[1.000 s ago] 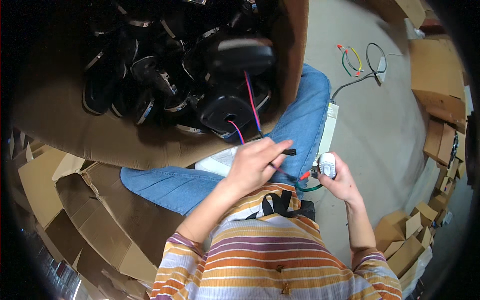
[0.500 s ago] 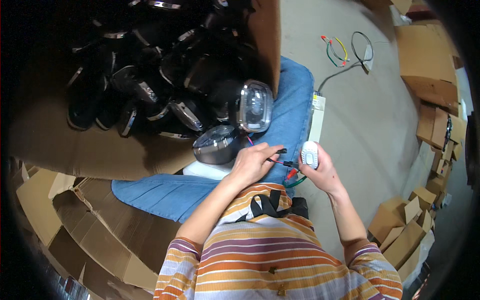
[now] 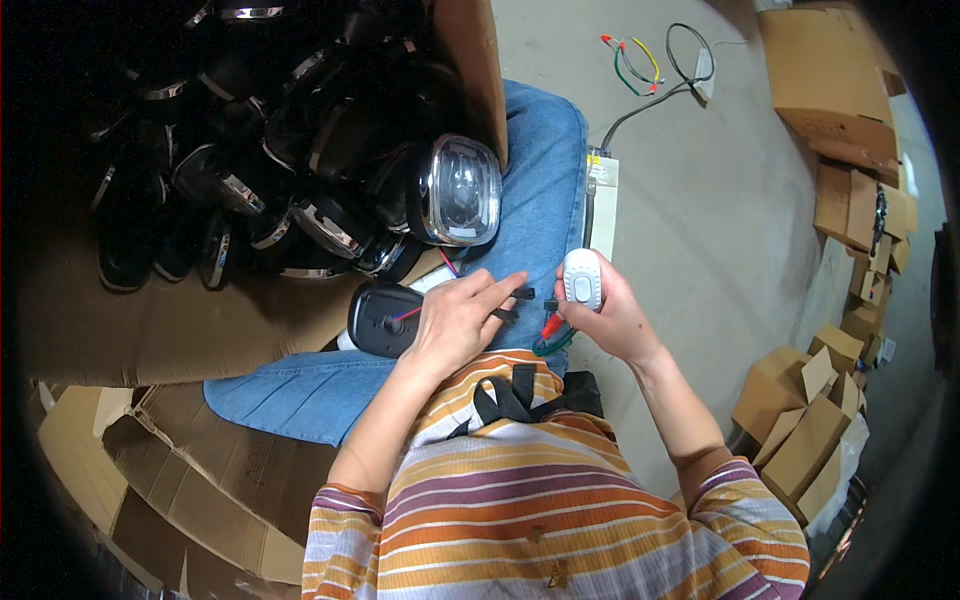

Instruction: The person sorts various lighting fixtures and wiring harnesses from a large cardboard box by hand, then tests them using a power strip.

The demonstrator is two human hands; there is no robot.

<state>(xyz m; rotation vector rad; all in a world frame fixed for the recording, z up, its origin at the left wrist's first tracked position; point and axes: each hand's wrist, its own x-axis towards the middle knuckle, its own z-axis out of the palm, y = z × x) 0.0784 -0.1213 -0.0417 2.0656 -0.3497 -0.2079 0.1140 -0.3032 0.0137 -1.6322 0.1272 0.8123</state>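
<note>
Nearest the lower edge sits the person's striped shirt (image 3: 560, 500), with a black strap buckle (image 3: 515, 395) at its top. Just beyond it the left hand (image 3: 455, 320) lies over the lap, fingers narrowed around a small black connector (image 3: 522, 294) that points toward three o'clock. The right hand (image 3: 610, 315) sits just beside it at three o'clock, closed around a white oval switch box (image 3: 582, 280) with the thumb on top; a second black plug (image 3: 550, 303) and red and green wire ends (image 3: 548, 330) stick out from under that hand. The two plugs face each other, close but apart.

At nine o'clock from the left hand, a black lamp housing (image 3: 385, 318) rests on the blue jeans (image 3: 540, 170), back upward, with thin red and blue wires running from it under the left palm. A white cloth or paper scrap shows between the housing and the hand.

Farther out, at eleven o'clock, an open cardboard box (image 3: 160, 330) holds a heap of black lamps, one headlight (image 3: 460, 190) with a clear lens and chrome rim turned up at the box's near corner.

At one o'clock a long white strip-shaped unit (image 3: 602, 195) lies on the concrete floor (image 3: 720, 250), a black cable (image 3: 650, 100) leading off to loose coloured wires (image 3: 630, 65). Flattened cardboard pieces (image 3: 830, 90) lie beyond, at two to four o'clock
</note>
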